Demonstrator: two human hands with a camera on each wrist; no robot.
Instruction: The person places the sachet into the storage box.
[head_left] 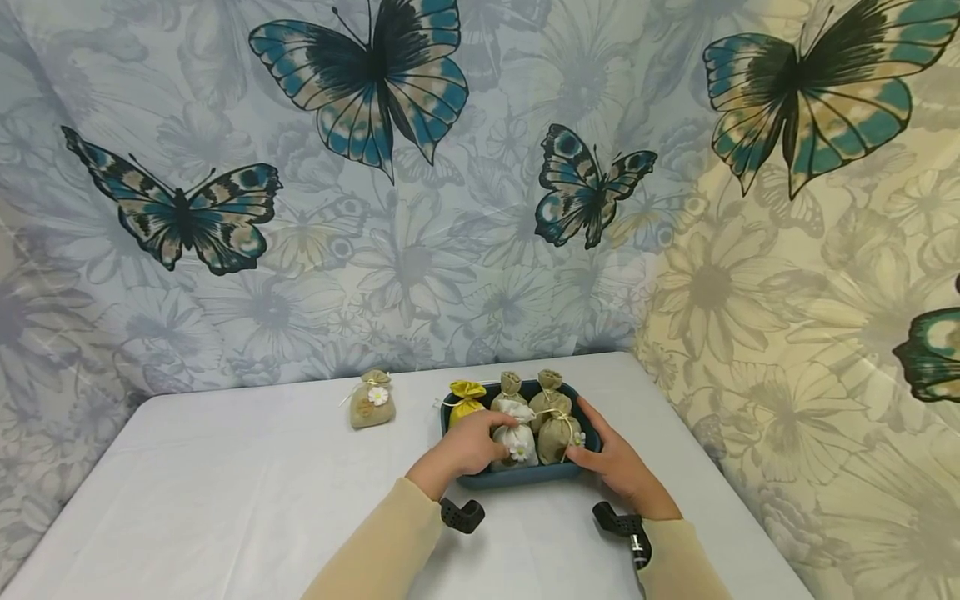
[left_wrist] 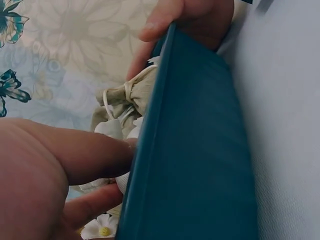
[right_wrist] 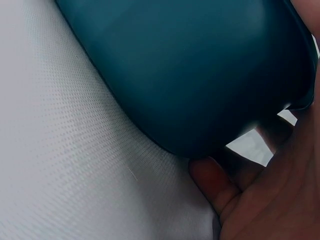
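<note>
A dark blue-teal tub (head_left: 517, 477) on the white table holds several small drawstring pouches. My left hand (head_left: 467, 443) reaches over its near left side, thumb and fingers around a white pouch (head_left: 519, 442) with a daisy on it. The left wrist view has the thumb (left_wrist: 95, 155) pressed to white cloth just behind the rim. With the thumb over the rim and the fingers along the outer wall, my right hand (head_left: 621, 467) grips the tub's right end. Beside that thumb sits a beige pouch (head_left: 557, 437); a yellow pouch (head_left: 465, 406) lies at the tub's left.
Another beige pouch (head_left: 372, 406) with a daisy lies on the table (head_left: 247, 475) to the left of the tub. More beige pouches (head_left: 551, 403) fill the tub's back. A butterfly-print cloth (head_left: 420, 275) hangs behind the table and down its right side.
</note>
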